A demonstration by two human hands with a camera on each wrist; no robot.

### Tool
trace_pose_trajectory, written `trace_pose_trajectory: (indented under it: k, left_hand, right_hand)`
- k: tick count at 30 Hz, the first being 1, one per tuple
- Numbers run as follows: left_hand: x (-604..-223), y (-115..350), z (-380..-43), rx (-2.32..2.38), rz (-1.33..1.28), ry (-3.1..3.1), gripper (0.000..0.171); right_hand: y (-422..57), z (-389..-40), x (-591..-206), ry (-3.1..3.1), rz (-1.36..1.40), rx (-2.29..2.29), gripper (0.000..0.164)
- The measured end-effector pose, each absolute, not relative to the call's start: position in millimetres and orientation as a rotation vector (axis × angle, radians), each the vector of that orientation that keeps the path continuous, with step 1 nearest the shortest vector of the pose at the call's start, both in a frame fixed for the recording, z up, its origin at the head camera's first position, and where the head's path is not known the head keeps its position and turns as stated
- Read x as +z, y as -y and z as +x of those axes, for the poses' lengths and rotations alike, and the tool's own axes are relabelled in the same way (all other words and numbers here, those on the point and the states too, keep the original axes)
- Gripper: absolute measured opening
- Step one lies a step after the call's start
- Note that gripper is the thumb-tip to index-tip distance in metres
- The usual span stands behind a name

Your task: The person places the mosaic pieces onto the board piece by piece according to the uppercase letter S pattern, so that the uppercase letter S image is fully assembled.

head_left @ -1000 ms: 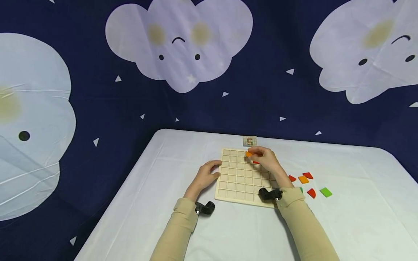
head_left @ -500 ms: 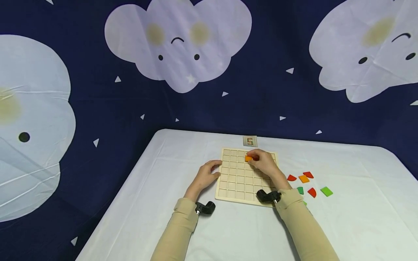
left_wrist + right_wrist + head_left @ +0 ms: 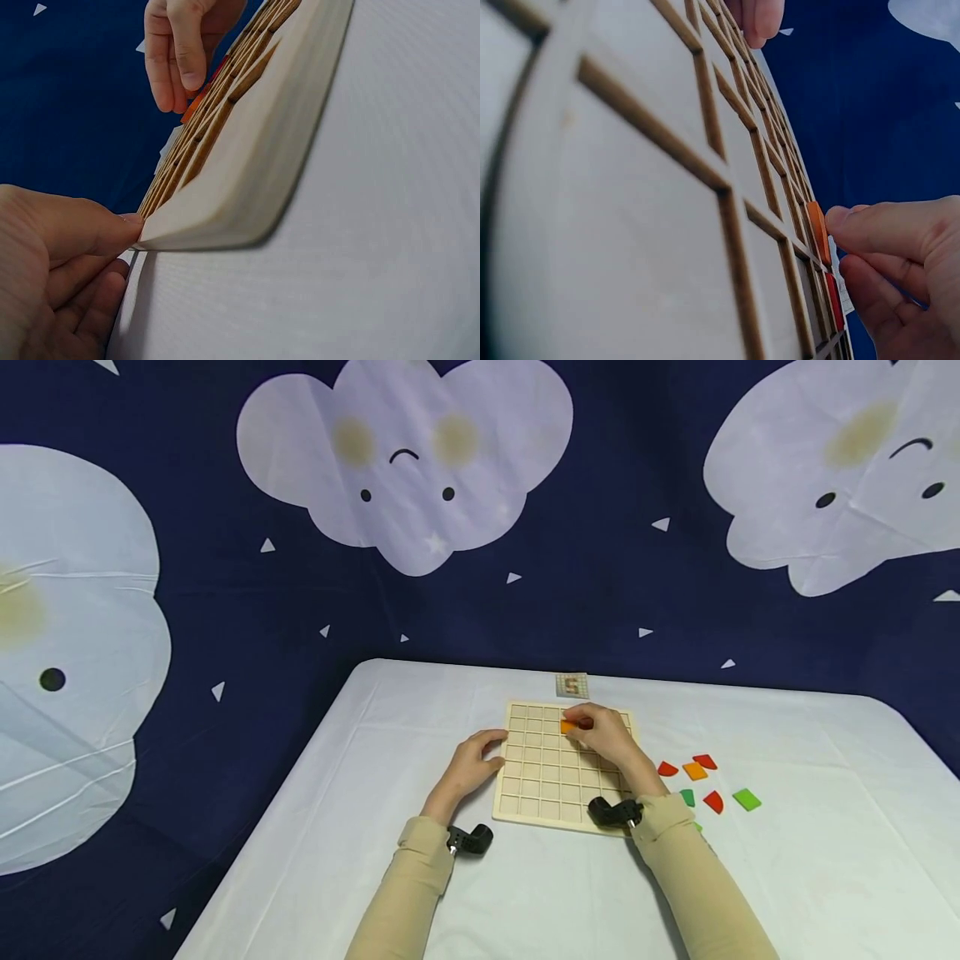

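A wooden grid board lies on the white table. At its left edge, my left hand rests thumb and fingertips against the rim; the left wrist view shows the thumb tip right at the board's side. Over the upper middle of the board my right hand pinches a small orange tile between thumb and fingers. In the right wrist view the orange tile sits at the grid, thumb tip against it. Beside it a red piece lies in the grid, covered by the right hand in the head view.
Right of the board lie loose pieces: red ones such as a rounded piece, an orange square, a light green square and a dark green piece. A small pattern card lies behind the board. A dark cloud-print curtain hangs behind.
Over the second, my right hand has moved slightly toward me with the orange tile, down a little on the grid, then held nearly still. My left hand stays at the board's edge.
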State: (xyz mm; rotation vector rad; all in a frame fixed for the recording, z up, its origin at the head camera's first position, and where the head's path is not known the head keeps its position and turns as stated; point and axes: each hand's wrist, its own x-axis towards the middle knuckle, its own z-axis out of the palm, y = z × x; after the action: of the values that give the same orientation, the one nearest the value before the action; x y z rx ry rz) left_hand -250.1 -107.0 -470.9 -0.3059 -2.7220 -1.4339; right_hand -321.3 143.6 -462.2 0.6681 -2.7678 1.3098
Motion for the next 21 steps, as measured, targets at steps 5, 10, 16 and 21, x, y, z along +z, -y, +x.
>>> trace_pose_trajectory:
  k: [5,10,16,21]
  left_hand:
    - [-472,107,-250,-1.436,-0.311,2.722,0.043]
    - [-473,106,-250,-1.447,-0.335,2.707,0.043]
    - [-473,106,-250,-1.431,-0.349,2.711,0.043]
    - [-472,109,-251,-1.414,-0.356,2.715,0.043]
  right_hand:
    - [-143,-323,-462,2.786,0.696,1.264,0.031]
    - [-144,-322,-463,2.794,0.687,1.246,0.029]
    - [-148,-319,-447,2.714,0.651,1.421,0.032]
    - [-167,-315,-412,2.605,0.576,1.594,0.037]
